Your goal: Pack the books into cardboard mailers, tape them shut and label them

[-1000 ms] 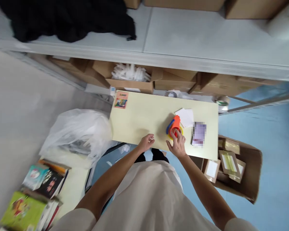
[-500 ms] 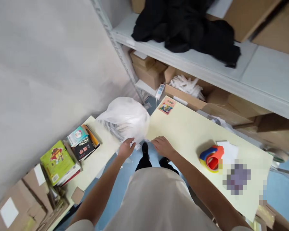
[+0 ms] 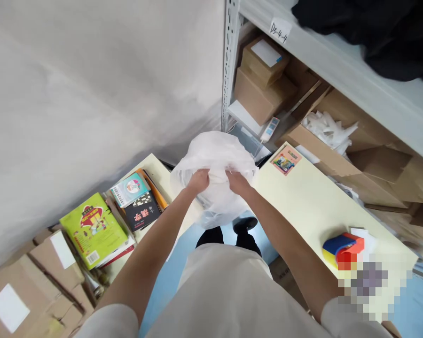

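Note:
Both my hands grip a bulging white plastic bag (image 3: 215, 150) that sits between two pale yellow tables. My left hand (image 3: 198, 180) is closed on the bag's left side. My right hand (image 3: 237, 180) is closed on its right side, the fingers pinching the film. The bag's contents are hidden. On the right table (image 3: 310, 202) a red, blue and yellow tape dispenser (image 3: 341, 246) lies near the front edge, well away from my hands, and a small picture card (image 3: 285, 159) lies at the far corner.
Several books (image 3: 134, 199), one bright green (image 3: 93, 230), lie on the left table. Cardboard boxes (image 3: 264, 80) fill the grey metal shelf behind, with black cloth (image 3: 373, 28) on top. More boxes (image 3: 24, 286) are at lower left. A grey wall is to the left.
My view has swung left, away from the tape dispenser. My right hand left the dispenser and crossed to the bag. Both hands have taken hold of the white bag.

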### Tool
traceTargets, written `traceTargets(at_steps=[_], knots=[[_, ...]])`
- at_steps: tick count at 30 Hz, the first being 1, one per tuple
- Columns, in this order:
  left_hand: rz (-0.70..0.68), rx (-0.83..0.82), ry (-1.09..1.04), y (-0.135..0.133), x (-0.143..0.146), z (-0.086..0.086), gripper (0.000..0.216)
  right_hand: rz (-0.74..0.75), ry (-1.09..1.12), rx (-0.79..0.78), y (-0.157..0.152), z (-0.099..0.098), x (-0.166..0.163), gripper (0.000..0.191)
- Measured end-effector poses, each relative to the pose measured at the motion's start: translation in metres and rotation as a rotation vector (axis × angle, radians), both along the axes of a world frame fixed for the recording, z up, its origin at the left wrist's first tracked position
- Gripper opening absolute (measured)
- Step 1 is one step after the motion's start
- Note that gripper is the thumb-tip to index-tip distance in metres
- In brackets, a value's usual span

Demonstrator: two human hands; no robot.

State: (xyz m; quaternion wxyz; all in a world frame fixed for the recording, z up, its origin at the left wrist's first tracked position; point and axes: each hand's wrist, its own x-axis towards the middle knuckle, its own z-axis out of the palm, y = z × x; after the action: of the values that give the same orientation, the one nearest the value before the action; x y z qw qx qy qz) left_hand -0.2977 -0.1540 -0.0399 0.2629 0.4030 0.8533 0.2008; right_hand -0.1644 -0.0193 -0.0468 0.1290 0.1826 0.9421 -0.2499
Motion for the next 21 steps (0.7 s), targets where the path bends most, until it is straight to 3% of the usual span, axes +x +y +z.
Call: traceTargets(at_steps=[4,8,16,21], knots=[[-0.025,0.023,-0.002,0.034,-0.041,0.016,0.04,-0.159,-0.008,0.031,0.028,-0.023,-0.05,0.063],[-0.113,0.155,0.06,0.046,-0.058,0.029,0.05,-0.29,-0.101,0.049,0.046,-0.048,-0.075,0.075],[-0.107,0.168,0.037,0.037,-0.063,0.041,0.06,-0.189,-0.081,-0.027,0.011,-0.076,-0.038,0.064],[-0.072,0.072,0.043,0.026,-0.058,0.032,0.057,-0.145,-0.117,-0.075,-0.004,-0.101,-0.019,0.037]])
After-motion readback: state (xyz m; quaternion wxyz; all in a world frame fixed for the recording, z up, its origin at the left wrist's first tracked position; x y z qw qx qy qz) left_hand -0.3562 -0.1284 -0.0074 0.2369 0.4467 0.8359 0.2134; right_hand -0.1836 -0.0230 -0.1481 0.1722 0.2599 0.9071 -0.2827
